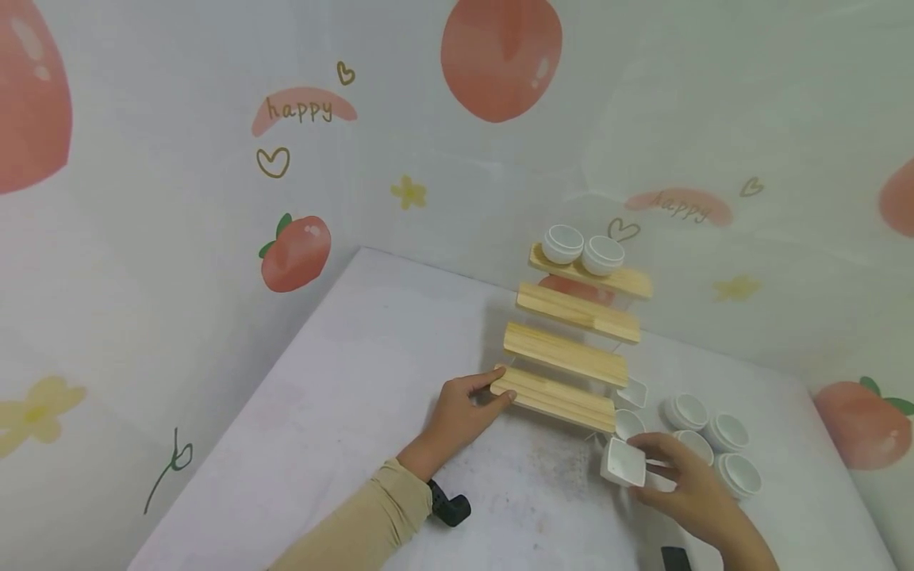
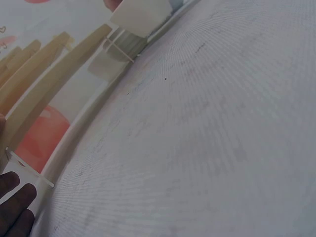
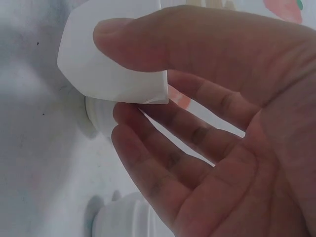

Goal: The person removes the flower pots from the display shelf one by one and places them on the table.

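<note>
The left hand [image 1: 460, 408] pinches the left end of the lowest shelf [image 1: 553, 400] of a wooden rack [image 1: 564, 353]; the right hand [image 1: 685, 482] is partly closed, thumb and fingers gripping a square white bowl [image 1: 624, 463] near that shelf's right end. The bowl appears light, rigid, smooth and possibly brittle; opposite side walls offer the soundest hold. No contents are visible in it. Two round white bowls [image 1: 562, 246] stand on the top shelf [image 1: 635, 283], others [image 1: 740, 476] on the surface [image 1: 400, 341] at right, likewise without visible contents.
</note>
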### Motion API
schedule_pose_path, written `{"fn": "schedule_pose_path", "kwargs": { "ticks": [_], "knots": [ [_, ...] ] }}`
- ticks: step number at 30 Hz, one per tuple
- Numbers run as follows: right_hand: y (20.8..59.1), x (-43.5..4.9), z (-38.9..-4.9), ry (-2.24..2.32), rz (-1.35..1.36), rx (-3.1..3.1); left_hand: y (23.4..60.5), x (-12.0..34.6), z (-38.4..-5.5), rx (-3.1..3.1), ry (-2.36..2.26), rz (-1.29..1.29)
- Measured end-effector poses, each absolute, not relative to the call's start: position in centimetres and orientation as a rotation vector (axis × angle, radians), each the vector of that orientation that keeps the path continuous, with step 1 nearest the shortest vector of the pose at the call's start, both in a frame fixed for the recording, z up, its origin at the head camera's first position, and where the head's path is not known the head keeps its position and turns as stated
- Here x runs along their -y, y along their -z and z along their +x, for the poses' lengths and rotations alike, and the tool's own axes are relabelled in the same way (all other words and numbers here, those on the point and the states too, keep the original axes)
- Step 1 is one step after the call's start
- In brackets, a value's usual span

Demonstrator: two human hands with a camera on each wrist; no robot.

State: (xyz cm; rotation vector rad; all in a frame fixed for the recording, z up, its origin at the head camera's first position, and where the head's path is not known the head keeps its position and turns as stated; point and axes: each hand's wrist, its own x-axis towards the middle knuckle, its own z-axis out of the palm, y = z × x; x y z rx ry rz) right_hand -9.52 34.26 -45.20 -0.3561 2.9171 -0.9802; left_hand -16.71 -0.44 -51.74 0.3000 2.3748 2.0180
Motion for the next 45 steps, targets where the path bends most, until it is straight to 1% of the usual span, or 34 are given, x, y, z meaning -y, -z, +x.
{"fn": "schedule_pose_path", "kwargs": {
  "ticks": [5, 12, 19, 28, 36, 40, 45],
  "knots": [
    [45.1, -34.1, -9.4, 0.931, -0.249, -2.880, 51.5, 0.5, -16.6, -2.374, -1.999, 0.324],
    [45.4, -34.2, -9.5, 0.996, -0.296, -2.864, 51.6, 0.5, -16.6, -2.375, -1.999, 0.326],
    [45.8, -34.3, -9.2, 0.949, -0.220, -2.845, 51.6, 0.6, -16.5, -2.370, -1.993, 0.320],
    [46.2, -34.6, -9.2, 1.010, -0.255, -2.833, 51.4, 0.5, -16.5, -2.359, -2.006, 0.319],
    [46.2, -34.6, -9.1, 0.961, -0.214, -2.818, 51.3, 0.6, -16.4, -2.374, -2.000, 0.326],
    [46.0, -34.6, -9.1, 0.955, -0.240, -2.823, 51.3, 0.6, -16.3, -2.381, -2.004, 0.333],
    [45.6, -34.7, -9.2, 0.998, -0.342, -2.845, 51.4, 0.6, -16.5, -2.381, -2.000, 0.329]
  ]
}}
